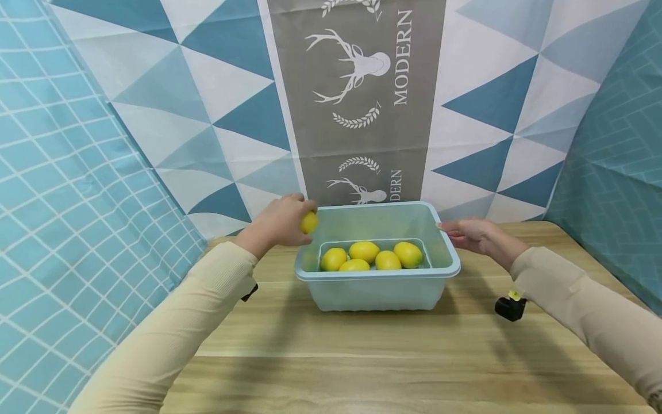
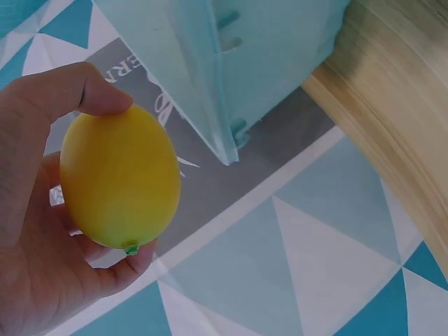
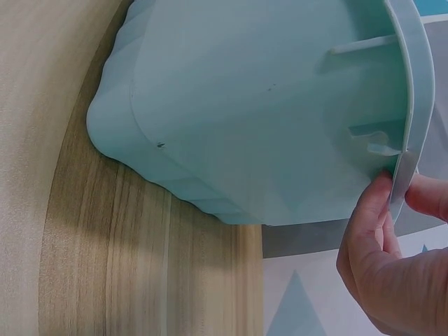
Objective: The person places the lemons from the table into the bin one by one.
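A yellow lemon (image 2: 120, 178) with a small green tip is gripped between the thumb and fingers of my left hand (image 1: 287, 219), just outside the left rim of a light blue plastic bin (image 1: 374, 293). In the left wrist view, the left hand (image 2: 49, 203) curls round the lemon beside the bin's wall. Several more lemons (image 1: 364, 251) lie on the bin's floor. With thumb and fingers, my right hand (image 1: 473, 234) pinches the bin's right rim; the right wrist view shows this hand (image 3: 392, 259) with fingers under the rim and thumb over it.
The bin stands on a wood-grain table (image 1: 331, 351) near its back edge. Behind hangs a patterned cloth (image 1: 362, 69) with triangles and deer heads. A blue tiled cloth (image 1: 67, 190) borders the left side, a teal one (image 1: 620, 144) the right.
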`<state>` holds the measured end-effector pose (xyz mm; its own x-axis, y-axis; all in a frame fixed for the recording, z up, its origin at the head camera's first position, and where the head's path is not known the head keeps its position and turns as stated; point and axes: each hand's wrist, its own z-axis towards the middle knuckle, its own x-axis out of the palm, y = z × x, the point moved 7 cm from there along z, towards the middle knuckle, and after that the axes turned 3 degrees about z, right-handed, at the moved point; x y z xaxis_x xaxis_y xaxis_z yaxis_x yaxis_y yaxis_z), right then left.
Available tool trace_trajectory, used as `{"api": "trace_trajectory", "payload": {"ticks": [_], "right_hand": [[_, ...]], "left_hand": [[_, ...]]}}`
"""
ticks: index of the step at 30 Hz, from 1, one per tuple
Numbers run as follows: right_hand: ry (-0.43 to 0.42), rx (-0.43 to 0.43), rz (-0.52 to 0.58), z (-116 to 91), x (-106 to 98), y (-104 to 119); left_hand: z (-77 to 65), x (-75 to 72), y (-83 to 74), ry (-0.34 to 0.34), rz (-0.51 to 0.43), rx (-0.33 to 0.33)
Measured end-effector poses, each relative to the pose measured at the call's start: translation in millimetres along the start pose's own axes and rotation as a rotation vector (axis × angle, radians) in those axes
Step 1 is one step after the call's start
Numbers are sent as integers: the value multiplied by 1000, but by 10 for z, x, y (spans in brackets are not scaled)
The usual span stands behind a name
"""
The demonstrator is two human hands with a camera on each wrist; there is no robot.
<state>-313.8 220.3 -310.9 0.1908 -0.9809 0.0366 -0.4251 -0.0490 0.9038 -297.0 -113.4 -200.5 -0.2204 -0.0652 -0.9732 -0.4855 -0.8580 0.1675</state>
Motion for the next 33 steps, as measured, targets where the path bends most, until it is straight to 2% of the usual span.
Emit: {"api": "trace_trajectory", "payload": {"ticks": [19, 26, 33], "right_hand": [[-6, 4, -34, 31, 3, -6], [-17, 14, -33, 40, -18, -9], [-28, 16, -32, 34, -28, -6]], "left_hand": [[270, -124, -173, -8, -38, 23], [395, -140, -261, 28, -44, 39], [481, -126, -404, 98, -111, 85]]}}
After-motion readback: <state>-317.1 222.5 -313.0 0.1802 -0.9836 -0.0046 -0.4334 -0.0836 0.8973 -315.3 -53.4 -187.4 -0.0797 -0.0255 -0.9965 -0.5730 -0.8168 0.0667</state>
